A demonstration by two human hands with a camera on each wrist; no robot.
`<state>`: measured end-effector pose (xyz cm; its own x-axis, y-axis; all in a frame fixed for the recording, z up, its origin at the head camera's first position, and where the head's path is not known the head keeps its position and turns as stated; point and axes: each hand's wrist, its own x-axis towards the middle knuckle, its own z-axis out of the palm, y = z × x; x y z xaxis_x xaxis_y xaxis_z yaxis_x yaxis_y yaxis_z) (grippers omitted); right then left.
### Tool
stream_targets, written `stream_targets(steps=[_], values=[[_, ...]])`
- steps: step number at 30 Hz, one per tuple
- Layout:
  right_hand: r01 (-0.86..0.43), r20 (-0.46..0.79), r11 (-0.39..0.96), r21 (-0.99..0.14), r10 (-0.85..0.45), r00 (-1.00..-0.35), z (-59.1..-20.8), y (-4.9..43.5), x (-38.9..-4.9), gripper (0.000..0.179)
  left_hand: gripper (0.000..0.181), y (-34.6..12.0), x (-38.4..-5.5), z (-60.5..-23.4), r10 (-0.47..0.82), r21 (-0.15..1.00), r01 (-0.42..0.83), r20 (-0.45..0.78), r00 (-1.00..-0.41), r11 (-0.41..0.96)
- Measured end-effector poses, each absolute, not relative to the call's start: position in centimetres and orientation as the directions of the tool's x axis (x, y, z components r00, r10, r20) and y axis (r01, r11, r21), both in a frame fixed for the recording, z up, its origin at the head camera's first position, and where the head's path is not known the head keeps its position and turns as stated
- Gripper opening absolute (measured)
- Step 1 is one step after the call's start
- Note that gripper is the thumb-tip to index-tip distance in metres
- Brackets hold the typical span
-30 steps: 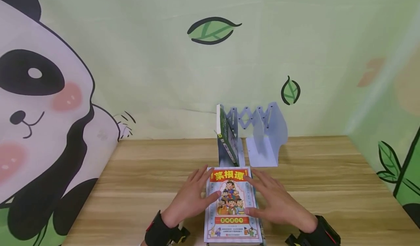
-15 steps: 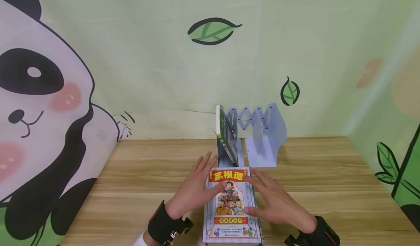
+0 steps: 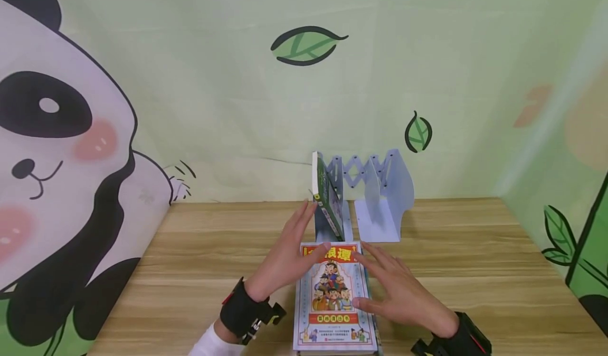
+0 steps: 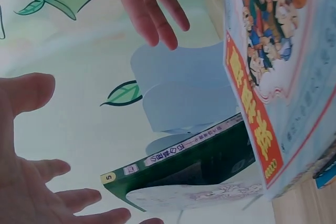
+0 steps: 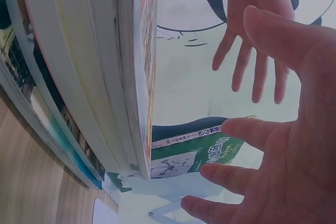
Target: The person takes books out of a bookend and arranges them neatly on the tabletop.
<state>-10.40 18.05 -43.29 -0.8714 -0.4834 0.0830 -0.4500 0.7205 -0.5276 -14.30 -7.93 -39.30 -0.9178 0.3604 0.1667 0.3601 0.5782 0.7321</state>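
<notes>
A stack of books (image 3: 332, 324) lies on the table, its top cover showing a red title band and cartoon figures. Over the stack's far left corner my left hand (image 3: 285, 258) reaches forward with straight, spread fingers. My right hand (image 3: 396, 295) hovers at the stack's right side, fingers extended and apart. In both wrist views the hands hold nothing, and the right wrist view shows several book edges (image 5: 100, 77) piled up. Behind the stack a green book (image 3: 326, 197) leans in a pale blue expanding bookend (image 3: 380, 203), near my left fingertips.
The wooden table (image 3: 475, 271) extends to both sides of the stack. Behind it hangs a pale green backdrop (image 3: 214, 108) with a panda and leaves. The bookend's right section stands to the right of the green book.
My left hand has moved forward and slightly right, from the stack's left edge toward the green book. The right hand and the books stay in place.
</notes>
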Motion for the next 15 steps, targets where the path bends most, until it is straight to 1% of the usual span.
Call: stream_targets(steps=[5, 15], values=[[-0.451, 0.088, 0.721, -0.526, -0.482, -0.872, -43.2, 18.0, -10.5, 0.085, 0.083, -7.6, -15.2, -38.9, 0.356, 0.751, 0.377, 0.202, -0.912, 0.542], [-0.459, 0.109, 0.717, -0.526, -0.478, -0.872, -43.0, 18.1, -10.4, 0.082, 0.084, -6.9, -16.8, -38.4, 0.335, 0.791, 0.358, 0.206, -0.919, 0.496]])
